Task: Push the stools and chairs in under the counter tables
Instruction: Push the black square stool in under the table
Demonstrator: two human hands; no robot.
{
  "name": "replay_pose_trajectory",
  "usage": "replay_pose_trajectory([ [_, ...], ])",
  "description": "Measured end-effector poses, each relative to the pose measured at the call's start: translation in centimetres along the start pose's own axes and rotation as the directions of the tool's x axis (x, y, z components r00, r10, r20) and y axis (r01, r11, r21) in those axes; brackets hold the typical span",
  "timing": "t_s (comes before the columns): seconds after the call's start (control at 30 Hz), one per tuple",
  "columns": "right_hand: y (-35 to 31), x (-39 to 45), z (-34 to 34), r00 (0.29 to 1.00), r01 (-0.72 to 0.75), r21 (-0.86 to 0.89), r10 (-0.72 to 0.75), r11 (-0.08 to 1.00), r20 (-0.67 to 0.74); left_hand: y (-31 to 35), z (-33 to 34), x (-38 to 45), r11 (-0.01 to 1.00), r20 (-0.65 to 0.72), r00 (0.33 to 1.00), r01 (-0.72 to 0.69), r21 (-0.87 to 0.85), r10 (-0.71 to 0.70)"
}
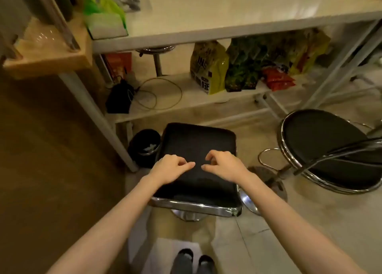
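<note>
Our left hand and right hand rest on the square black stool, fingers loosely curled, gripping nothing; the stool stands just outside the counter.

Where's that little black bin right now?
In the head view, the small black bin stands on the floor left of the square black stool, beside the counter table's white leg.

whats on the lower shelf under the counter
Snack bags, a black pouch and a looped cable lie on the shelf. The counter hides its back part.
</note>
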State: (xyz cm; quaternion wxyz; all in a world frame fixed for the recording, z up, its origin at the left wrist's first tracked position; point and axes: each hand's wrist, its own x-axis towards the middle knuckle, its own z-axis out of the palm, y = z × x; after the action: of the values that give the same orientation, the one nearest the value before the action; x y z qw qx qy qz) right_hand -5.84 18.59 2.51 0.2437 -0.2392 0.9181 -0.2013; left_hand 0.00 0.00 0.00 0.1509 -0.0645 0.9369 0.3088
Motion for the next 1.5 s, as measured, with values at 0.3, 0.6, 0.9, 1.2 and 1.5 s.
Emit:
replay_pose_trajectory([
  [0.3, 3.2, -0.6, 8.7, 0.996, -0.081, -0.077, 0.084, 0.994, 0.039, -4.3, 6.7, -1.2, 0.957, 0.036, 0.998, -0.066, 0.283, 0.058],
  [0.6, 4.6, -1.6, 14.0, 0.997, -0.018, -0.282, -0.003, 0.959, -0.076, -7.4, 9.5, -1.9, 0.861, 0.087, 0.969, -0.244, 0.446, 0.229],
  [0.9, 4.8, -1.4, 14.0, 0.995, -0.016, -0.290, -0.012, 0.957, -0.096, -8.3, 9.9, -1.2, 0.819, 0.084, 0.945, -0.316, 0.479, 0.315],
  [1.2, 4.9, -0.2, 14.0, 0.989, 0.000, -0.313, -0.047, 0.950, -0.140, -8.5, 8.8, 0.4, 0.798, 0.088, 0.929, -0.355, 0.486, 0.360],
  [1.5, 5.4, 1.9, 13.0, 0.978, -0.001, -0.355, -0.073, 0.935, -0.194, -8.7, 8.3, 2.9, 0.789, 0.040, 0.921, -0.353, 0.502, 0.386],
])
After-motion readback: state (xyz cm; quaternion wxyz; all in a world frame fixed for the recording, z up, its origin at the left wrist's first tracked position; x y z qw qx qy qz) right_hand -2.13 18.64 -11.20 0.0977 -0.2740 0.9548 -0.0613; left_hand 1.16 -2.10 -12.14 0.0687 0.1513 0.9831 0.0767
